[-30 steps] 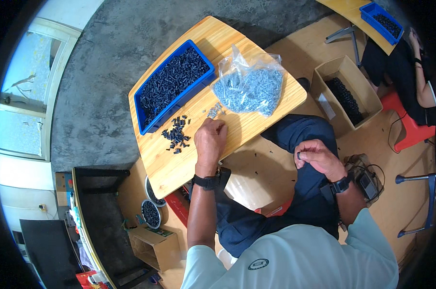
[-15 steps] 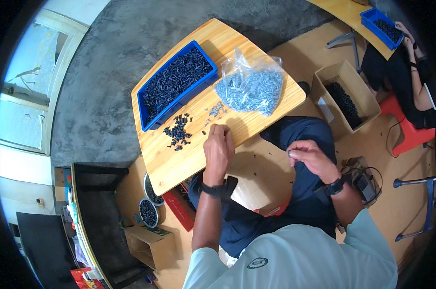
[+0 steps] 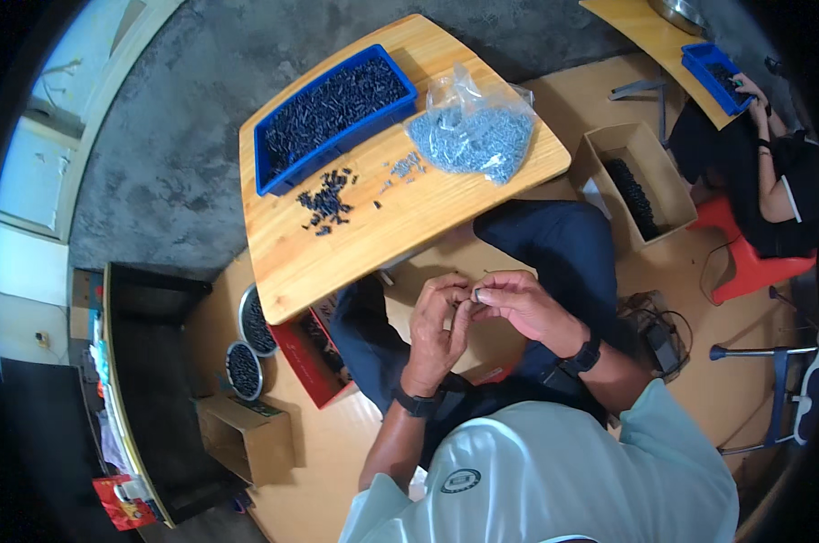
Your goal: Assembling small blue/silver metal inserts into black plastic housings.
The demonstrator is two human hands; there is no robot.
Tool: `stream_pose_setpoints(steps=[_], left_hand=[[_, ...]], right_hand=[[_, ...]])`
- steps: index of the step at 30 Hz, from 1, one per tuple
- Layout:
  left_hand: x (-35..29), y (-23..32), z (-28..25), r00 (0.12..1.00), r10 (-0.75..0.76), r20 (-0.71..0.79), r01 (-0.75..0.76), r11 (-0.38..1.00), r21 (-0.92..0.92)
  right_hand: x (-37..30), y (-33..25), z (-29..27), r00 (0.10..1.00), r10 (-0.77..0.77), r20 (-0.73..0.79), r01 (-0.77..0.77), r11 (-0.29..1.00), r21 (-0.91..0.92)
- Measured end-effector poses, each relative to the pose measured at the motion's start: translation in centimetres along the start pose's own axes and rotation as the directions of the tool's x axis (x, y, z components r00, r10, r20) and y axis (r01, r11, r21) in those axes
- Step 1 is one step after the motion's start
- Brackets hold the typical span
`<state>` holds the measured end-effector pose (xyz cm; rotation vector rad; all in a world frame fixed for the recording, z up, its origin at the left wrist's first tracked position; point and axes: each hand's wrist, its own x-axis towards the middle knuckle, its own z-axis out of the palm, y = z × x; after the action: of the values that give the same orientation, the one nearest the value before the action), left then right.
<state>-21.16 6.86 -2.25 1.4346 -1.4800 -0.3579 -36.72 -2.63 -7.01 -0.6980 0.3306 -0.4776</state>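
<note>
My left hand [image 3: 440, 328] and my right hand [image 3: 520, 309] meet above my lap, just off the table's near edge. Right thumb and fingers pinch a small dark piece [image 3: 476, 294]. The left fingertips are pinched together against it, and whatever they hold is too small to make out. On the wooden table [image 3: 337, 262] lies a loose pile of small black cylindrical parts [image 3: 323, 201]. To its right is a scatter of small silvery screw-like pieces [image 3: 405, 166]. Behind the pile, a blue bin [image 3: 337, 152] is full of black parts; a clear plastic bag [image 3: 473, 136] holds many silvery pieces.
Bowls of black parts [image 3: 244, 369], a red box [image 3: 310, 366] and a cardboard box [image 3: 247, 434] stand on the floor at left. At right are another cardboard box [image 3: 672, 199], a red stool [image 3: 753, 262] and a seated person with hands at a blue bin [image 3: 713, 77].
My left hand has left the table top and come down toward me. My right hand has moved left, and the two now meet at the fingertips. The view has shifted slightly.
</note>
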Motion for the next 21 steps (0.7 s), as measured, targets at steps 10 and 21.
stream_pose_setpoints(steps=[10, 21], left_hand=[[-3.6, 1.8, -2.0, 0.990, 0.135, -0.046, -0.126, 0.980, 0.152], [-8.6, 5.8, -5.0, 0.981, 0.051, -0.187, -0.059, 0.998, -0.036]], right_hand=[[-2.7, 0.4, 2.9, 0.999, -0.022, -0.032, 0.012, 0.959, -0.284], [-7.2, -0.6, 10.2, 0.959, -0.245, 0.145, 0.272, 0.634, -0.724]])
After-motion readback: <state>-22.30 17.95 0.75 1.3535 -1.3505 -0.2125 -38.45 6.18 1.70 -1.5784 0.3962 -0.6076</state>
